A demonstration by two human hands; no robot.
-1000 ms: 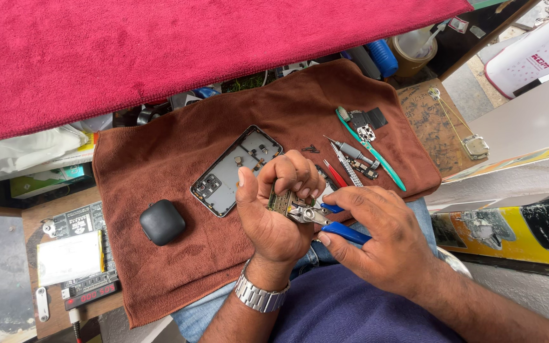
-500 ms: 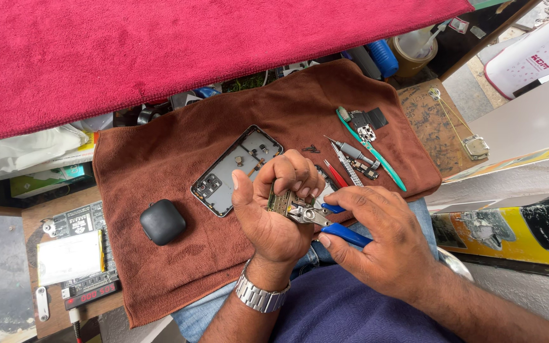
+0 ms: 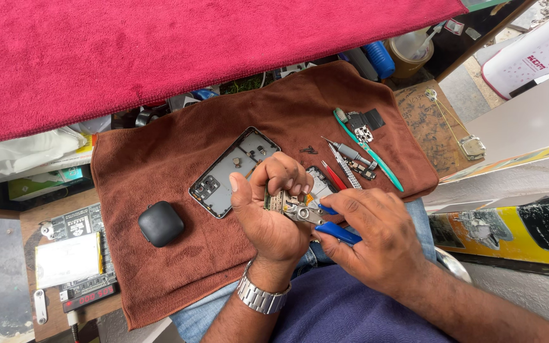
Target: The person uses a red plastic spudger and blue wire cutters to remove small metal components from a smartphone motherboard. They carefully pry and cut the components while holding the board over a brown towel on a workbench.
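Small circuit board (image 3: 285, 204) pinched in the closed fingers of the left hand (image 3: 273, 213), held above the near edge of the brown towel (image 3: 160, 159). The right hand (image 3: 373, 238) grips blue-handled pliers (image 3: 325, 222), tips on the board. Excess force could crack or drop it. Opened phone frame (image 3: 233, 171) lies just behind; black case (image 3: 160, 223) at the left, tweezers (image 3: 344, 165) and green tool (image 3: 370, 152) toward the right edge.
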